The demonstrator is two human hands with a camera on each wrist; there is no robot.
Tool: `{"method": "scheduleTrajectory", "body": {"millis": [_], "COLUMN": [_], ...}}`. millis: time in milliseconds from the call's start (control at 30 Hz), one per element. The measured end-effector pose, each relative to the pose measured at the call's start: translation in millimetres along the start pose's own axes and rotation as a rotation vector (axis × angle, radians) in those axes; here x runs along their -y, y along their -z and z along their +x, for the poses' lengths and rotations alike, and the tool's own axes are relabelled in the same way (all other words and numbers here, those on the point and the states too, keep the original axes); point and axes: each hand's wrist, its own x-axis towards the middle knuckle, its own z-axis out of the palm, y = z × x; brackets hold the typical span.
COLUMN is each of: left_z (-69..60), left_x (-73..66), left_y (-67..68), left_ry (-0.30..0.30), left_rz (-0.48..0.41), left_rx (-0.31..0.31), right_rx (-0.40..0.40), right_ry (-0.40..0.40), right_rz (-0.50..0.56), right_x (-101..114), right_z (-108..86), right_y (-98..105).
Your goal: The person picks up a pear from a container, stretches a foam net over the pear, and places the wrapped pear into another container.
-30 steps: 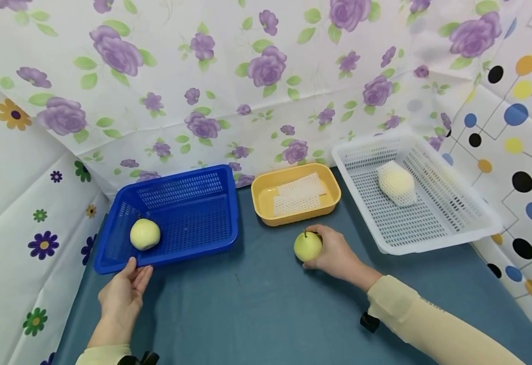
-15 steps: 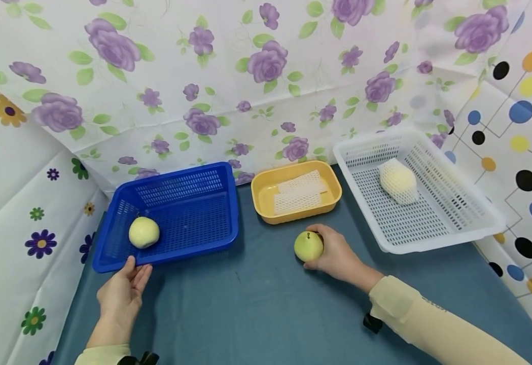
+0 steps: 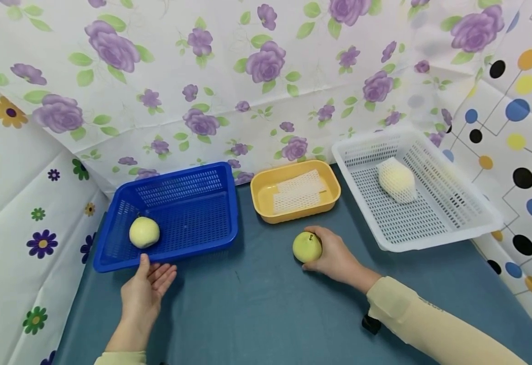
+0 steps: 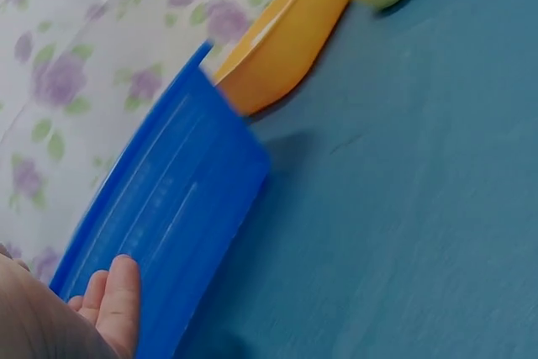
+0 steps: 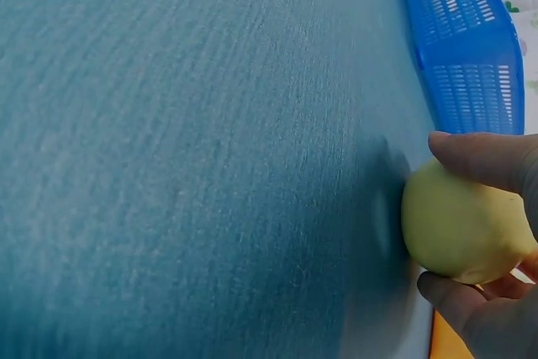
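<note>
My right hand (image 3: pixel 334 256) grips a yellow-green pear (image 3: pixel 307 247) at the middle of the table, in front of the yellow tray (image 3: pixel 295 217). In the right wrist view, thumb and fingers lie round opposite sides of the pear (image 5: pixel 462 223). At the front edge of the blue basket (image 3: pixel 165 256) is my left hand (image 3: pixel 142 296), palm up with its fingers extended and holding nothing; whether its thumb touches the rim I cannot tell. Another pale fruit (image 3: pixel 144 232) lies inside that basket, at its left.
White foam net sleeves (image 3: pixel 297 193) lie in the yellow tray. At the right, a white basket (image 3: pixel 430 245) holds a net-wrapped fruit (image 3: pixel 396 180). Flowered cloth (image 3: pixel 229 76) hangs behind the table, with patterned cloths at both sides.
My left hand has moved to the right along the front of the blue basket, and its fingers have spread away from the rim. My right hand still grips the pear at about the same place.
</note>
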Motion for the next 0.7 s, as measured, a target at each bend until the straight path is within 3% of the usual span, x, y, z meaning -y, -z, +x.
{"method": "scheduleTrajectory", "body": {"millis": [167,300,433,533,700], "left_z": [-13.1,-24.2,-34.0,-38.6,-43.0], "left_x": [14.5,27.5,40.0,48.9,61.0], "left_y": [-20.4,-38.1,-58.3,-72.7,-96.2], "left_ry": [-0.012,-0.068,-0.157,-0.248,-0.471], "left_rz": [0.191,0.434,0.651,0.755,0.889], "left_rx": [0.073,0.147,0.267,0.353,0.437], "right_rx": [0.011,0.04,0.08,0.098,0.086], "right_ry": [0.005,0.016,0.024,0.032,0.06], "right_rz": [0.002,0.005,0.016,0.016,0.019], "right_x": [1.6,1.7,1.8,5.5,13.8], "right_z": [0.3,0.2,-1.2,-2.9,-2.1], "right_y": [-0.1,3.9,10.6,17.5,31.8]}}
